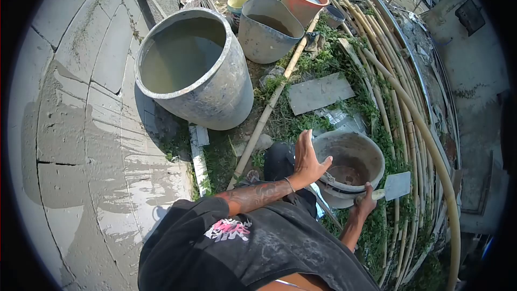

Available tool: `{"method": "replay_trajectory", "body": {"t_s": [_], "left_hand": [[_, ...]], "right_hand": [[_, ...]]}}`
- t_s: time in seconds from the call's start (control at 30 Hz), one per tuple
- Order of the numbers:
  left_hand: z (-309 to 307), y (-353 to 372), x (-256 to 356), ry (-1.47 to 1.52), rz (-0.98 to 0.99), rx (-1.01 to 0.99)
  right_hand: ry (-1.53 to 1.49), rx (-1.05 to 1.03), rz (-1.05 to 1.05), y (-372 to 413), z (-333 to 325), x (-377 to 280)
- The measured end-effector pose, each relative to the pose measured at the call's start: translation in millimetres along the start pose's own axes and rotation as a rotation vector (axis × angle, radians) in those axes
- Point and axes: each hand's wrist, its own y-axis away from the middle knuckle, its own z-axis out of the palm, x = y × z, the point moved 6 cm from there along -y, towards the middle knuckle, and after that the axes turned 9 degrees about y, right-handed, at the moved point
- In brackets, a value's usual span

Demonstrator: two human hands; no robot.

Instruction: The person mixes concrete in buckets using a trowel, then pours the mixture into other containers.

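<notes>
A grey mortar-stained bucket (339,144) is tilted toward me, with a little brown residue at its bottom. My left hand (308,163) is raised at the bucket's left rim, fingers stretched and thumb apart, holding nothing. On the near right side of the bucket, my right hand (366,200) is closed around the handle of a trowel with a flat rectangular blade (398,185). The blade points right, outside the bucket. Whether the right fingers also grip the bucket's rim is hard to make out.
A large tub (221,97) of murky water stands left of centre. Behind it are a cut-down grey container (264,46) and an orange bucket (304,11). Bamboo poles (401,113) lie along the right. A block wall (102,129) with wet mortar rises on the left.
</notes>
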Motion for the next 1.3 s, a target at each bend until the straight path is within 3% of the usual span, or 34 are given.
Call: {"method": "replay_trajectory", "body": {"t_s": [0.1,0.13,0.23,0.27,0.37,0.53,0.7,0.87,0.97,1.07,1.2,1.3], "left_hand": [[44.0,-1.4,-65.4,0.312,-0.685,-0.261],[52.3,-4.3,-71.8,0.372,-0.73,-0.306],[72.8,-26.1,-52.5,1.02,-0.898,-0.516],[75.3,-39.7,-35.8,1.011,-0.831,-0.546],[120.6,-61.9,-29.4,1.157,-0.894,-0.754],[166.8,-136.6,-0.4,1.214,-0.899,-0.849],[212.0,-246.7,-22.0,1.217,-0.847,-0.874],[237.9,-365.8,-61.3,1.233,-0.871,-0.765],[246.0,-427.8,-59.5,1.239,-0.806,-0.669],[247.6,-498.3,-62.9,1.128,-0.754,-0.569],[249.3,-584.2,-53.3,1.194,-0.691,-0.629],[223.9,-662.3,-52.6,1.188,-0.687,-0.623]], "right_hand": [[0.014,0.09,-0.101,7.1,6.6,-2.7],[0.039,0.133,-0.137,5.8,5.4,-1.4],[0.044,0.167,-0.085,-2.5,4.7,4.2],[0.028,0.173,-0.079,-3.4,7.4,2.1],[0.02,0.232,0.0,-19.5,12.6,3.9],[-0.002,0.31,0.047,-70.6,39.5,-4.9],[-0.059,0.279,0.11,-180.5,92.8,6.0],[-0.378,0.058,0.229,-324.5,217.0,13.4],[-0.402,-0.014,0.325,-388.0,285.5,17.2],[-0.381,-0.14,0.27,-423.0,373.4,0.0],[-0.284,-0.131,0.178,-468.2,459.9,6.6],[-0.231,0.072,0.253,-485.4,490.4,22.4]]}}
